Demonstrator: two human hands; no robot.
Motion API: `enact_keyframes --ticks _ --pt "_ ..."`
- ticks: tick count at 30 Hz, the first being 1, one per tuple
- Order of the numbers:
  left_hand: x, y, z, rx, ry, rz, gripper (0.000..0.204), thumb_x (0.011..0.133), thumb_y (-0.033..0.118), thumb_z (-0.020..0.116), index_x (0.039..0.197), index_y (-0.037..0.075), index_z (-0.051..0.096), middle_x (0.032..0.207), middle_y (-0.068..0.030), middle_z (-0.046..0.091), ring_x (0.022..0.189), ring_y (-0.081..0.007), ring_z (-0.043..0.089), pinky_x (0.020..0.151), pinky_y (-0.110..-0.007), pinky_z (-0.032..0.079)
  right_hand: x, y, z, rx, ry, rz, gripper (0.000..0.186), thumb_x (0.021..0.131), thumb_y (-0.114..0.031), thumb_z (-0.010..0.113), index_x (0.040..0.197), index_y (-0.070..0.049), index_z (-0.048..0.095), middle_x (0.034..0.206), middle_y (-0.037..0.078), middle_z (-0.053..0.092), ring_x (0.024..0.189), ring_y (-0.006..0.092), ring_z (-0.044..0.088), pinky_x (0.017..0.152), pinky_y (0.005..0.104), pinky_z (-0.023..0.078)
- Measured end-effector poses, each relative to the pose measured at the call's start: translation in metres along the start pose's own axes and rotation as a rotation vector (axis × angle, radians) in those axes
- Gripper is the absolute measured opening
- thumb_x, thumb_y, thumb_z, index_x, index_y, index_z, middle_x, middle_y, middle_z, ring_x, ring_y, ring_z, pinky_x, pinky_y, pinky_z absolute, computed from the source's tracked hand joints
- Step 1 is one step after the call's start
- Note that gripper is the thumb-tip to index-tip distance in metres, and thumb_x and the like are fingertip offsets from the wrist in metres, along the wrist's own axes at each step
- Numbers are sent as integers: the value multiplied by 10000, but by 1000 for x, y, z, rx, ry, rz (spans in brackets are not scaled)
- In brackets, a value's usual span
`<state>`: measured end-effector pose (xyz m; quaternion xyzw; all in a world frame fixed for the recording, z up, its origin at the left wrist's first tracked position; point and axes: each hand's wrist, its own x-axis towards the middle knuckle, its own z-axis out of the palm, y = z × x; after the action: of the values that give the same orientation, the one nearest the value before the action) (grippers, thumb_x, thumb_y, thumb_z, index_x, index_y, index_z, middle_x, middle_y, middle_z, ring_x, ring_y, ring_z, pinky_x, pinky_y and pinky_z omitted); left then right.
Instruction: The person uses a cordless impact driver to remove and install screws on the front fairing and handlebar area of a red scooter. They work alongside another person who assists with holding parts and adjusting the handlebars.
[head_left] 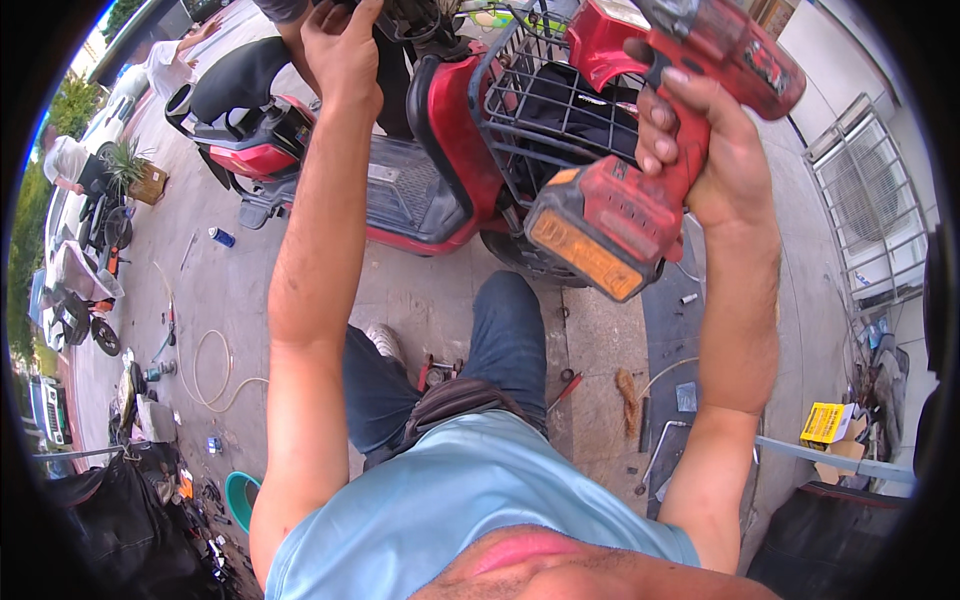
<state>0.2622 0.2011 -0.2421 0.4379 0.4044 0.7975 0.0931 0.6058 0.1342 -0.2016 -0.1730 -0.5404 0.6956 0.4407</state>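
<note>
My right hand [725, 150] is wrapped around the grip of a red, worn cordless drill [690, 130], raised at the upper right. Its thick battery with an orange panel points down and left, and the nose runs out past the top edge. At the top, my left hand [343, 50] reaches to the dark steering area of a red electric scooter [450, 150]. Its fingers are bent together, but what they grip is hidden at the frame edge. A dark wire basket [545, 110] on the scooter, with a black cloth inside, lies between my hands.
Someone stands behind the scooter by my left hand. Pliers [565, 390], a thin hose [205, 372], a blue can [222, 237] and a teal basin [240, 498] are on the ground. At right are a caged air-conditioner unit [868, 200] and a yellow box [825, 423].
</note>
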Motion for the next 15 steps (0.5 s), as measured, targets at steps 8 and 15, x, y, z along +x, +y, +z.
enact_keyframes --ticks 8,15 --pt "11 -5 30 -113 -37 3 563 827 87 811 1290 6 501 1146 -86 650 1002 -184 636 867 -302 526 43 -8 17 23 41 129 178 957 -209 585 1036 -51 563 724 27 559 546 130 540 525 329 500" --pt "27 -34 32 -162 2 16 473 833 58 798 1215 21 522 1032 -55 652 891 -149 646 779 -276 538 59 -9 17 18 64 179 130 946 -201 592 957 -72 591 703 26 577 525 149 562 507 352 520"
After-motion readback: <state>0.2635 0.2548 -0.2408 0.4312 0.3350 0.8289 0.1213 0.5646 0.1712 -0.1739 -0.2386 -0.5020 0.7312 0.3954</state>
